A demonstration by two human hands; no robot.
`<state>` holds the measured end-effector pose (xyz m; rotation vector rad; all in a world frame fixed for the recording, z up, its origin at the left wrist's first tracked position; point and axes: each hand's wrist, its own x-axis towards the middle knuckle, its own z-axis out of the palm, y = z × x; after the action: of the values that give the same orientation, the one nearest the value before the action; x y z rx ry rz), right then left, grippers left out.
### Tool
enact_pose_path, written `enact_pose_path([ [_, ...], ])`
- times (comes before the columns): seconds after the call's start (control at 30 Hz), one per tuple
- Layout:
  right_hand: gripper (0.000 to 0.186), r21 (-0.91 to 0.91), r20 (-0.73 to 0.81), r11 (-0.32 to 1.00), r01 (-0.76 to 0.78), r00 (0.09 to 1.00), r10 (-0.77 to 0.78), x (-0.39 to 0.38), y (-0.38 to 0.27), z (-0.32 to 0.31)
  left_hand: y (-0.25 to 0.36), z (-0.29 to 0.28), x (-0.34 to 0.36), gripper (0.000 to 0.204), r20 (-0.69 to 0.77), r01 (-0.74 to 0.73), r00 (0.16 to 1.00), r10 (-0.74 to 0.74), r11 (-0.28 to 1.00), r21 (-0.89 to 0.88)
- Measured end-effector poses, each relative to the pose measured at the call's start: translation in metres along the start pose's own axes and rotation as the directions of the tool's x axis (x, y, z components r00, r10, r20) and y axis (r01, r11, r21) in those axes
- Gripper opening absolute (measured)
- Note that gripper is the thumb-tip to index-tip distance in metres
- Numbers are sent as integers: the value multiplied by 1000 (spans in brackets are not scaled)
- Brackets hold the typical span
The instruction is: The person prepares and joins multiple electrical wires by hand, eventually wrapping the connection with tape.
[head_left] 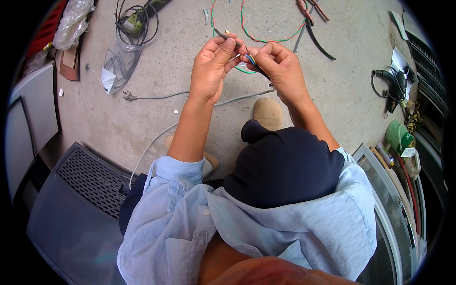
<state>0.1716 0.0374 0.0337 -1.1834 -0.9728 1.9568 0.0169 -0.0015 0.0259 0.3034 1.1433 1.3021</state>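
Both my hands are raised close together over the concrete floor. My left hand [208, 71] pinches a thin dark cable end [221, 34] between thumb and fingers. In my right hand [285, 73] is a black cable [261, 72], gripped near its stripped end. Blue and yellow-green inner wires [250, 59] come out of that end toward the left fingertips. A thin reddish strand shows between the two hands; whether the two cables are joined there I cannot tell. Just beyond my hands, a twisted red and green wire [266, 41] lies in loops on the floor.
A grey cord with a plug [128, 96] crosses the floor. Beyond it on the left lies a green power tool [134, 23] with coiled black cord. Black cable pieces [320, 45] rest at the far right, and a dark gun-shaped tool [396, 88] nearer. A perforated dark panel [90, 178] stands left.
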Motion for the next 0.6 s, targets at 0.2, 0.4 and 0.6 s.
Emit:
enact_pose_path([
  [0.2,20,7,-3,1000,1,1000,-1,0,0,0,1,1,0,22,29,-56,998,54,996,66],
  [0.4,23,-40,-14,999,-1,1000,1,0,2,-2,1,1,0,25,47,-75,996,70,992,100],
  [0.6,23,-48,-8,999,-3,1000,3,1,1,-3,3,3,-2,26,46,-71,997,67,992,106],
])
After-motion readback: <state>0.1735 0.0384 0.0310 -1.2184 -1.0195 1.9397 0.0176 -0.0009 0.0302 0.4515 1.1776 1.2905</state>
